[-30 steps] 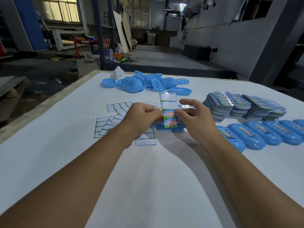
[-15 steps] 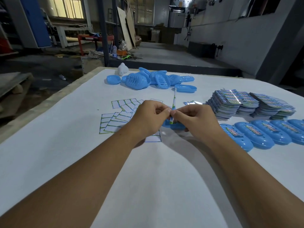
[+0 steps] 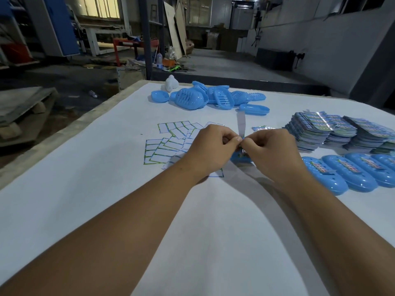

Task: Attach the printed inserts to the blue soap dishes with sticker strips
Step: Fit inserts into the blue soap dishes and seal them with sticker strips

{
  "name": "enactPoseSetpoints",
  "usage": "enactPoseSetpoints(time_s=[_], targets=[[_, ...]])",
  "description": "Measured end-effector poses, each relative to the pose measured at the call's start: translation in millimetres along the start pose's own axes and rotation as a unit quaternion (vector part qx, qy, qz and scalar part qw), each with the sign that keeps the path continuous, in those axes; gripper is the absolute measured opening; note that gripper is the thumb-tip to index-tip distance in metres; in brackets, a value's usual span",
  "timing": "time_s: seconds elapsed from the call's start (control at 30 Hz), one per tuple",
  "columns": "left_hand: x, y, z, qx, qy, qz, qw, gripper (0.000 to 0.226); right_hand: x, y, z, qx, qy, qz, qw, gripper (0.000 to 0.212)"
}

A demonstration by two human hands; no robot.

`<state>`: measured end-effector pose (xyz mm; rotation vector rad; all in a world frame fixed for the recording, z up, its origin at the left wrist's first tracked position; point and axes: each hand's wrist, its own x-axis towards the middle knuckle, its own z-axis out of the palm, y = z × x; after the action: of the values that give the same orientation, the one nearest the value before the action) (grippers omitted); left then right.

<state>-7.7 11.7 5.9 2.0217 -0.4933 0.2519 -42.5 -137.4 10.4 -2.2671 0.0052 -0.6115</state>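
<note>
My left hand (image 3: 211, 148) and my right hand (image 3: 271, 152) meet at the fingertips and both pinch a narrow sticker strip (image 3: 241, 124) that stands upright between them, seen edge-on. Just under the fingers lies a blue soap dish (image 3: 240, 159), mostly hidden by my right hand, with a printed insert on it. Loose sticker sheets (image 3: 171, 142) with green borders lie spread to the left of my hands. Stacks of printed inserts (image 3: 320, 131) stand at the right. A row of blue dishes with inserts attached (image 3: 346, 171) lies at the right front.
A heap of bare blue soap dishes (image 3: 205, 97) and a small white object (image 3: 171, 83) lie at the table's far edge. One loose printed insert (image 3: 261, 128) lies behind my right hand. The white table (image 3: 106, 189) ends at the left above a concrete floor.
The strip has turned from facing me flat to edge-on and upright. My hands have drawn closer together over the dish, fingertips now touching.
</note>
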Motion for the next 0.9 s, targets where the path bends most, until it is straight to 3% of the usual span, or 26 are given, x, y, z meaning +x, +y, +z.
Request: enactPoseSetpoints(time_s=[0.23,0.47,0.63,0.9], targets=[[-1,5,7,0.027,0.037,-0.011,0.999,0.013,1,-5,1,-0.035,0.037,0.014,0.999,0.031],[0,3,-1,0.0,0.065,-0.041,0.997,0.016,3,0,-3,0.036,0.029,0.061,0.997,0.049],[2,-2,-10,-0.004,0.077,-0.076,0.994,0.028,7,9,-5,0.106,0.046,0.103,0.988,0.029],[9,-13,-20,0.076,0.087,-0.121,0.986,0.032,9,18,-12,0.124,0.081,0.15,0.978,0.027]])
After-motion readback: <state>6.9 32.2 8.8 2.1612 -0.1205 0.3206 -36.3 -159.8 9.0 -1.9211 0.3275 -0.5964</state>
